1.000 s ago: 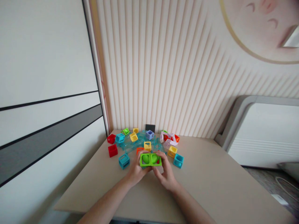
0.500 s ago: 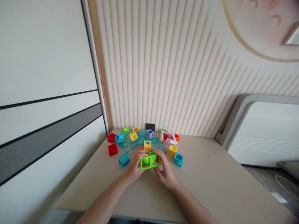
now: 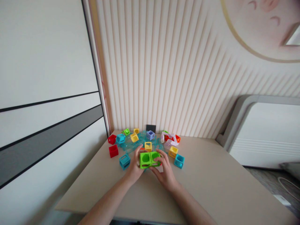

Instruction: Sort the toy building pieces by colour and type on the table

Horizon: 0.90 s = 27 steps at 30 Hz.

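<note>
Two green cube blocks (image 3: 150, 159), side by side and touching, are held above the near part of the table. My left hand (image 3: 135, 164) grips their left end, its fingers closed round the side. On the right end is my right hand (image 3: 166, 170), with a finger over the right cube's round hole and the thumb below. Both cubes have round openings facing up towards me. Just beyond them sits a yellow cube block (image 3: 148, 146). Something red and a pale piece show partly behind my right fingers; their shape is hidden.
Blue cubes lie left (image 3: 124, 161) and right (image 3: 179, 161) of my hands. Teal transparent pieces (image 3: 131, 144) spread behind, with a purple cube (image 3: 150, 135) and a pale lilac piece (image 3: 169, 139). A red cube (image 3: 113, 151) lies left. The ribbed wall (image 3: 150, 78) borders the table (image 3: 211, 181).
My hands have tipped the green pair, so the round holes now face up towards me instead of the open frame sides. My right finger has come over the right cube's top.
</note>
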{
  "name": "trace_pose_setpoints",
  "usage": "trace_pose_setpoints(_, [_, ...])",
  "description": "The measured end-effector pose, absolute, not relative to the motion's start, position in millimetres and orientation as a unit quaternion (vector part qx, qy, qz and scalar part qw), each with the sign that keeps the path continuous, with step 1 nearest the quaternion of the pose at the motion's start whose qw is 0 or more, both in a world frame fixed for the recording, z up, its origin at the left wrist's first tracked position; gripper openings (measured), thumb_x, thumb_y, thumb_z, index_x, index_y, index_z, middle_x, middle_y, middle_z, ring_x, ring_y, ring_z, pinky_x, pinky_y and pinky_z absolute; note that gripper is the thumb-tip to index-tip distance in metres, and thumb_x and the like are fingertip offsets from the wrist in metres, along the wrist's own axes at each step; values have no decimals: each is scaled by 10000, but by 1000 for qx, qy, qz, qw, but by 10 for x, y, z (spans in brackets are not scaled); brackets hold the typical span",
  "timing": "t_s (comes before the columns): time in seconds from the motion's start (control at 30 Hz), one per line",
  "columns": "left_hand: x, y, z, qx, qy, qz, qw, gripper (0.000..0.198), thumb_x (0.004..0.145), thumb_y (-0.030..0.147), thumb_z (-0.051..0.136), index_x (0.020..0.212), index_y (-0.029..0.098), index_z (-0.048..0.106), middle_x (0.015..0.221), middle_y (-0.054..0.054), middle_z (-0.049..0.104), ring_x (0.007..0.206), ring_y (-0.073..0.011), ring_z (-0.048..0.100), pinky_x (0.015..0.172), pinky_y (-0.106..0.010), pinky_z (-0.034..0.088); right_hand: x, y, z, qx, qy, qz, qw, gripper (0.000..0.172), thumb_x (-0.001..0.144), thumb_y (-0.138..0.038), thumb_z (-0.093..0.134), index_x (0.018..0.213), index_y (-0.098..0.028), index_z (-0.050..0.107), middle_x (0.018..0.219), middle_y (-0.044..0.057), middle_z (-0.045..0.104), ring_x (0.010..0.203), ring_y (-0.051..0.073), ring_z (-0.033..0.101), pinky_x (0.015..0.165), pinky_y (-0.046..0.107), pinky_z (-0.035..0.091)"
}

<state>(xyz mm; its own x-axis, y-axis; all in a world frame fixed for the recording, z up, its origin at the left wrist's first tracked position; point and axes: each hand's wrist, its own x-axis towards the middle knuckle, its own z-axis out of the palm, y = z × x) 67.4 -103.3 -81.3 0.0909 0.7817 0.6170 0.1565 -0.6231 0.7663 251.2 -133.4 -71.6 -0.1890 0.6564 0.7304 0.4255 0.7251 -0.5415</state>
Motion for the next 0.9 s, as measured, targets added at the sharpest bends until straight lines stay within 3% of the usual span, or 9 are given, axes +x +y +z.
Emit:
trace_pose_setpoints(0.07, [691,-1037,-768,665,352,579,315,693,765,268,765,1384,222,458,1152,-103,693,1038,-268,687,924,-420,544,2488,-1341,-713,-356,-756,89,542,189,892,-215,673,1030,-264,554,1413,131,493,1326,270,513,1034,438,491])
trace_pose_setpoints(0.17, [703,-1013,-741,631,345,574,392,371,860,405,678,1168,199,650,1137,-102,717,1053,-273,681,919,-403,537,2478,-1343,-706,-365,-741,71,559,139,883,-179,657,924,-251,545,1433,128,484,1343,277,500,1028,444,493])
trace_pose_setpoints(0.3, [703,-1003,-756,551,294,562,542,489,947,581,491,1093,166,703,1072,-110,742,1013,-271,691,893,-404,544,2502,-1309,-729,-386,-730,72,560,130,864,-156,653,885,-235,552,1471,142,461,1280,268,560,974,405,527])
trace_pose_setpoints(0.4, [700,-1045,-724,554,224,541,592,496,915,573,568,1178,166,674,1160,-130,718,1119,-292,655,982,-430,509,2512,-1278,-757,-402,-726,72,554,120,859,-138,640,884,-227,564,1496,148,437,1250,258,581,979,400,524])
trace_pose_setpoints(0.57, [723,-1109,-675,549,216,542,598,502,775,368,805,1217,230,611,1268,-109,674,1180,-283,636,1049,-438,475,2498,-1289,-735,-438,-721,52,535,76,853,-136,613,854,-211,599,1530,141,383,1342,296,490,1038,433,486])
trace_pose_setpoints(0.63, [736,-1111,-691,557,217,557,577,538,768,322,812,1246,247,578,1324,-105,639,1234,-282,603,1078,-444,453,2494,-1317,-694,-440,-724,63,527,76,876,-173,607,940,-206,632,1550,145,345,1386,308,440,1084,441,449])
trace_pose_setpoints(0.73, [739,-1110,-722,606,215,558,525,473,794,284,786,1217,249,578,1448,-103,539,1356,-289,497,1136,-457,393,2499,-1347,-638,-431,-729,90,524,215,915,-219,585,1123,-212,639,1548,143,340,1423,302,392,1128,435,410])
trace_pose_setpoints(0.8, [727,-1115,-733,644,223,543,490,414,813,282,766,1184,239,589,1491,-107,496,1398,-296,446,1163,-476,357,2509,-1340,-627,-422,-728,99,531,254,937,-226,566,1183,-224,630,1498,143,402,1399,282,426,1121,421,424])
trace_pose_setpoints(0.9, [697,-1129,-743,685,236,518,456,474,835,305,743,1263,231,552,1486,-130,501,1383,-304,465,1156,-491,369,2526,-1297,-649,-416,-713,99,556,233,955,-215,544,1167,-232,639,1373,141,517,1311,259,519,1077,408,471])
